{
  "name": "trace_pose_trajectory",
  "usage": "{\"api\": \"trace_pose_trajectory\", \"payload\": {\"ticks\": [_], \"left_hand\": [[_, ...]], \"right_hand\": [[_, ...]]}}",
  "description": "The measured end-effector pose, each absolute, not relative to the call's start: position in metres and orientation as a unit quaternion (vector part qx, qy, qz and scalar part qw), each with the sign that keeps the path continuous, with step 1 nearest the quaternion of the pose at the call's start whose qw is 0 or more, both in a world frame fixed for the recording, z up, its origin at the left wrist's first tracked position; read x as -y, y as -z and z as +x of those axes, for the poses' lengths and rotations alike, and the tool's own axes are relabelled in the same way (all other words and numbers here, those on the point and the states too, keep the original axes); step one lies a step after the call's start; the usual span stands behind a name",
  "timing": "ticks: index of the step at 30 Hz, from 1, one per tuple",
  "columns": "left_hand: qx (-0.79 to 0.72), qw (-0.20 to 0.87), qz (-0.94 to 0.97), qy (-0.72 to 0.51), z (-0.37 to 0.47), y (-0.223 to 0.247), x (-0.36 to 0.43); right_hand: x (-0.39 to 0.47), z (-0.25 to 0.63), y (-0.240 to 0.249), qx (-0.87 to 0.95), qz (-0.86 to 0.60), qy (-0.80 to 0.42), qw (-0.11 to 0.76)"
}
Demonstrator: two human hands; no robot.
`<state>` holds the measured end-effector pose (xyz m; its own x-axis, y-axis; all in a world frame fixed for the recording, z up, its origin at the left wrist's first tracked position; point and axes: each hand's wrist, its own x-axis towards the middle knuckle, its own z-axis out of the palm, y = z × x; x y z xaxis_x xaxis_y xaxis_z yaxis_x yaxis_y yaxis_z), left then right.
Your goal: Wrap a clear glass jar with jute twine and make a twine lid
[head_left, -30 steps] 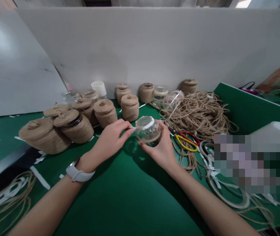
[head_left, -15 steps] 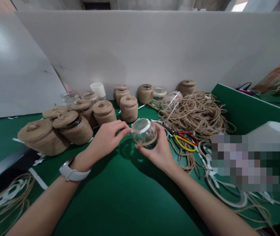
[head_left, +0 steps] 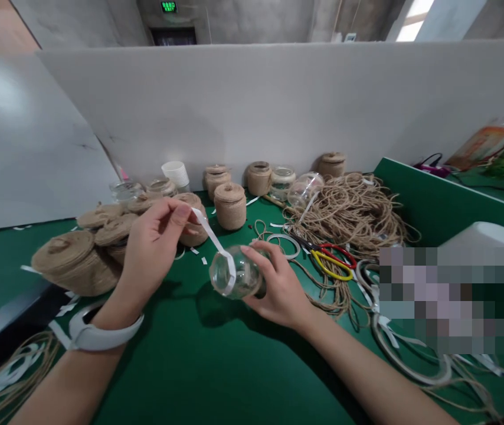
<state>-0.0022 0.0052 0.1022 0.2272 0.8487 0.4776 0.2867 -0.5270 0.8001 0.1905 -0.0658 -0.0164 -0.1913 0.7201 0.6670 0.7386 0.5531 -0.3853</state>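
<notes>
My right hand is wrapped round the body of a clear glass jar, which is tilted with its mouth toward the left. White tape runs along the jar's neck, and its free length stretches up to the left. My left hand, with a white watch on the wrist, pinches the upper end of this tape between thumb and fingers. Behind the jar stands a twine-wrapped jar with a lid. A white tape ring lies on the green table just beyond my right hand.
Red and yellow handled scissors lie right of my right hand, before a heap of loose twine. Twine-wrapped jars crowd the left. A white paper cup stack stands near the grey partition.
My left hand has moved up and left, with the tape now stretched out from the jar. The jar has shifted left and down in my right hand and tipped over sideways.
</notes>
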Motion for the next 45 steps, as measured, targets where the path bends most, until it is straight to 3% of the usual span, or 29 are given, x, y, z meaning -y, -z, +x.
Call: {"api": "trace_pose_trajectory", "payload": {"ticks": [4, 10, 22, 27, 34, 37, 41, 45], "left_hand": [[-0.322, 0.418, 0.684, -0.504, 0.004, -0.113, 0.013], [-0.269, 0.478, 0.686, -0.477, 0.008, -0.126, 0.035], [-0.231, 0.556, 0.764, -0.231, 0.012, -0.121, 0.044], [-0.252, 0.504, 0.816, -0.125, 0.032, -0.107, 0.056], [-0.389, 0.310, 0.840, -0.217, 0.040, -0.086, 0.050], [-0.438, 0.256, 0.838, -0.201, 0.039, -0.083, 0.046], [-0.416, 0.239, 0.864, -0.151, 0.039, -0.082, 0.045], [-0.310, 0.290, 0.898, -0.114, 0.043, -0.082, 0.056]], "right_hand": [[0.063, 0.191, 0.019, 0.751, -0.502, 0.045, 0.426], [0.060, 0.194, 0.016, 0.678, -0.565, 0.076, 0.463], [0.051, 0.194, 0.019, 0.551, -0.625, -0.039, 0.552], [0.045, 0.194, 0.028, 0.527, -0.605, -0.064, 0.594], [0.042, 0.194, 0.033, 0.513, -0.570, -0.141, 0.626], [0.044, 0.194, 0.031, 0.516, -0.561, -0.139, 0.632], [0.046, 0.192, 0.028, 0.518, -0.570, -0.136, 0.623], [0.044, 0.191, 0.028, 0.501, -0.593, -0.122, 0.619]]}}
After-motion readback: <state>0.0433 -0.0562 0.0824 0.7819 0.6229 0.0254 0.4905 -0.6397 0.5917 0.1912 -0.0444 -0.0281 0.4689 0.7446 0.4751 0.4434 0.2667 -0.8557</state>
